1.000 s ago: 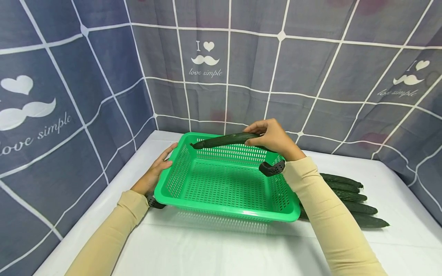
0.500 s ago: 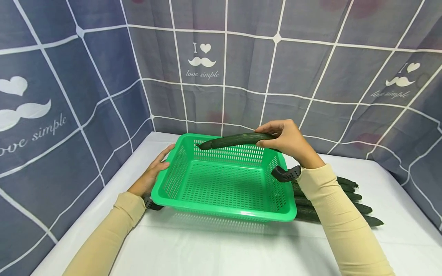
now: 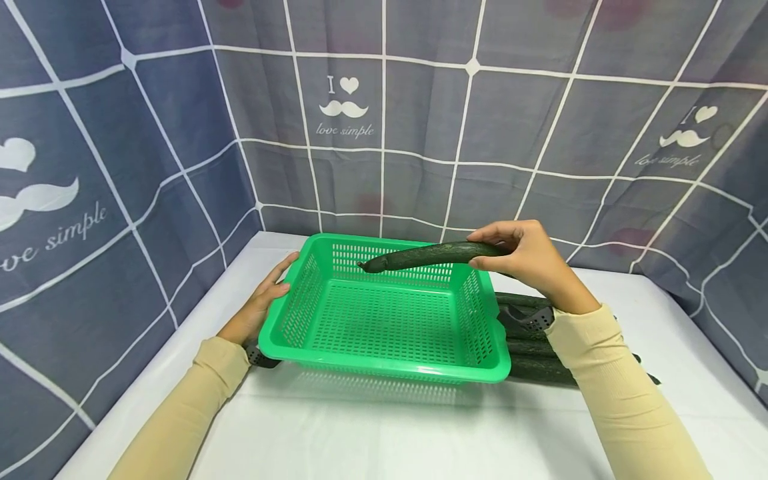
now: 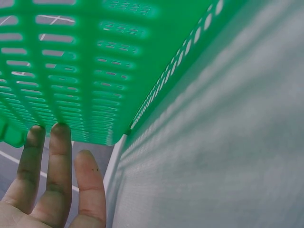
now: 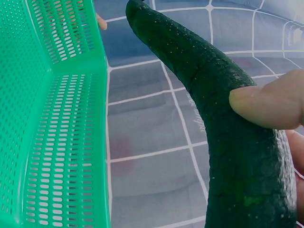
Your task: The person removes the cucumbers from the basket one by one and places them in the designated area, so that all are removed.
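A green plastic basket (image 3: 384,370) with slotted walls stands on the white table. At its left wall is my left hand (image 3: 255,308), with the thumb and a fingertip right at the rim. In the left wrist view, several fairly straight fingers (image 4: 58,166) reach up to the slotted outer wall. My right hand (image 3: 528,260) pinches a long, dark green, curved cucumber (image 3: 426,255) near one end, thumb on the near side. The cucumber hangs over the basket's back right part, its stem end pointing left. Inside, the basket floor shows bare.
Several more cucumbers (image 3: 534,367) lie side by side on the table (image 3: 360,440), right of the basket and partly hidden under the right forearm. A grey checked curtain (image 3: 420,120) with white print closes off the back and both sides.
My right hand has carried the cucumber rightward and a little down, toward the basket's right end. The left hand keeps its place at the basket, and the view has shifted slightly.
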`<state>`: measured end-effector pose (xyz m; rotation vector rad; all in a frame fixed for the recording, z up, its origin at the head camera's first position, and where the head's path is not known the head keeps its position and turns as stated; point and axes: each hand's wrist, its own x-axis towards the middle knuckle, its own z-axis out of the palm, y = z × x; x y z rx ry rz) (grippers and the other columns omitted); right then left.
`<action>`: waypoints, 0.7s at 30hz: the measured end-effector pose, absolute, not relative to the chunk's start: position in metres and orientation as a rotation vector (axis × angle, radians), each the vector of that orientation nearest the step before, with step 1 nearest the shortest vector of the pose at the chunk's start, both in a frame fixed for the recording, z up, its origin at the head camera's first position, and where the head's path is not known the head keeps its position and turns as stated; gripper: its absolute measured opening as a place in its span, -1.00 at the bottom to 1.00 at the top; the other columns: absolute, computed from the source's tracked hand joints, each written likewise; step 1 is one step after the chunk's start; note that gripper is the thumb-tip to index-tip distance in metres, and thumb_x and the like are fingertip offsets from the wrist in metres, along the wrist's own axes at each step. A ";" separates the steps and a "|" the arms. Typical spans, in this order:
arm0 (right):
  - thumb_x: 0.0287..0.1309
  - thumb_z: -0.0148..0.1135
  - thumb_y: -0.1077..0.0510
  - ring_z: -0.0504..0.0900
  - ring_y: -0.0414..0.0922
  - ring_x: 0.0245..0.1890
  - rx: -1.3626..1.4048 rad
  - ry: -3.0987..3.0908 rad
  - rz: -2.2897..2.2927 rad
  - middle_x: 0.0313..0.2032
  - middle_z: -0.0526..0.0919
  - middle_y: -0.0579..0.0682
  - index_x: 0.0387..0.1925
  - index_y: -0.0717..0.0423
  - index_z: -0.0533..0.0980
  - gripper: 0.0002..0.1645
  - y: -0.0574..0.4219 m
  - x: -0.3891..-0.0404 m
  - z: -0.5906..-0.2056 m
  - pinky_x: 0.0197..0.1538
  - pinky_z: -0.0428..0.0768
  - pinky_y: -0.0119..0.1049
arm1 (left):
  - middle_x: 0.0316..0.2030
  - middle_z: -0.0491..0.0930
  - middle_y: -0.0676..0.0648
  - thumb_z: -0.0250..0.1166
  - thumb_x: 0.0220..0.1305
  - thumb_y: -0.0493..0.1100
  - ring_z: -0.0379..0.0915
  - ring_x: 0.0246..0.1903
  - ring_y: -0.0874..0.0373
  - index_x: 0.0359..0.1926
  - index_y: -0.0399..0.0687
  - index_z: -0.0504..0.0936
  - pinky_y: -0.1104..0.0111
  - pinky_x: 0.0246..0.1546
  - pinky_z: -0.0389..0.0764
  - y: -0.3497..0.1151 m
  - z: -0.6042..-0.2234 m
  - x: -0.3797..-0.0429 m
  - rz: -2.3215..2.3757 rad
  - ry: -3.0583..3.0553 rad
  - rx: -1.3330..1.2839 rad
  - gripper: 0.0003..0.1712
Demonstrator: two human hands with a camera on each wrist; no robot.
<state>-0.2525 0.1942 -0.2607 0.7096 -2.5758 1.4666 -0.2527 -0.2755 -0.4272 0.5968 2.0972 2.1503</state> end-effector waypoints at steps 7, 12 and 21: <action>0.10 0.61 0.35 0.75 -0.27 -0.28 0.720 -2.555 1.462 -0.23 0.84 -0.20 0.05 0.34 0.75 -0.56 0.213 -0.240 -0.267 -0.19 0.66 -0.44 | 0.39 0.37 0.14 -0.02 0.66 -0.07 0.56 0.18 0.24 0.78 0.20 -0.03 0.35 0.12 0.66 -0.276 -0.429 -0.251 2.229 1.966 0.636 -0.21; 0.06 0.61 0.41 0.76 -0.27 -0.29 0.752 -2.503 1.439 -0.24 0.83 -0.21 0.00 0.36 0.76 -0.59 0.225 -0.234 -0.275 -0.19 0.67 -0.47 | 0.41 0.31 0.17 -0.03 0.67 -0.05 0.53 0.19 0.26 0.78 0.18 -0.04 0.37 0.11 0.64 -0.277 -0.430 -0.251 2.198 2.018 0.640 -0.20; 0.05 0.61 0.44 0.77 -0.29 -0.26 0.718 -2.459 1.368 -0.17 0.83 -0.27 -0.04 0.27 0.79 -0.62 0.249 -0.216 -0.290 -0.17 0.65 -0.51 | 0.69 -0.06 -0.09 -0.03 0.64 0.00 0.08 0.56 0.00 0.79 0.11 -0.07 -0.03 0.52 0.20 -0.276 -0.429 -0.255 2.092 2.188 0.591 -0.17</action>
